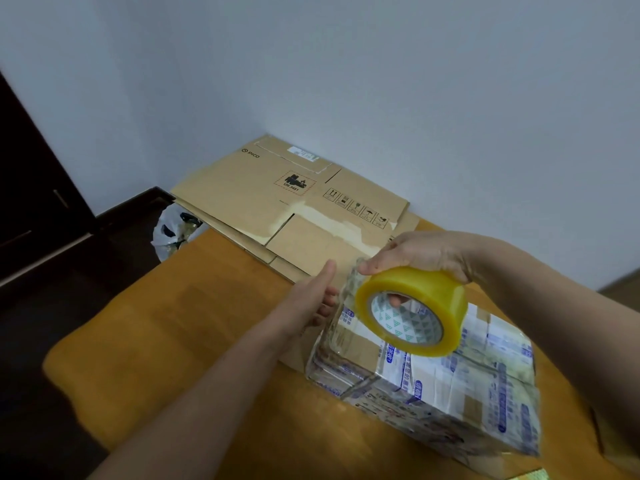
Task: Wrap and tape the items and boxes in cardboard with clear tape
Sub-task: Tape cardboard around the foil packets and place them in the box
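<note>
Taping is in hand: the right hand [426, 252] grips the tape roll [415, 306] over the box [450, 386] near the table's [173, 323] right edge. The left hand [311, 299] presses straight fingers on its end. Next, probably, the strip must be pulled tight around.

Soft, even indoor light washes the pale grey-blue wall [381, 81], while the dark wooden door [34, 168] at left sinks into shadow. Glare streaks the glossy tape-wrapped cardboard box [450, 393]. Wide-angle distortion bends the frame's edges.
</note>
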